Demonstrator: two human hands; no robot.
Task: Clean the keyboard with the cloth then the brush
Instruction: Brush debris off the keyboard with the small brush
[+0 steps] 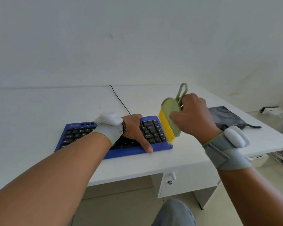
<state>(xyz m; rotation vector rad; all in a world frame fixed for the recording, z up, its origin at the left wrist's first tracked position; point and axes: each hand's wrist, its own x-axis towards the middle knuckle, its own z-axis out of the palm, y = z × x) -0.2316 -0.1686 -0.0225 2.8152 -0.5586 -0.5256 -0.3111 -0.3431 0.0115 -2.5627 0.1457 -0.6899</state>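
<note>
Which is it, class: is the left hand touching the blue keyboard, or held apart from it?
Touching. In the head view the left hand lies flat across the keyboard, its thumb pressed on the front edge.

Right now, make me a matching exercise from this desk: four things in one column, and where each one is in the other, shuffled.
Things:
1. brush
2. keyboard
3. cloth
4. left hand

Places:
A. lying on the desk at its right side
B. resting on the keys
C. held in the right hand
D. flat on the desk, under a hand

Pairs: 1-C, 2-D, 3-A, 4-B
</note>
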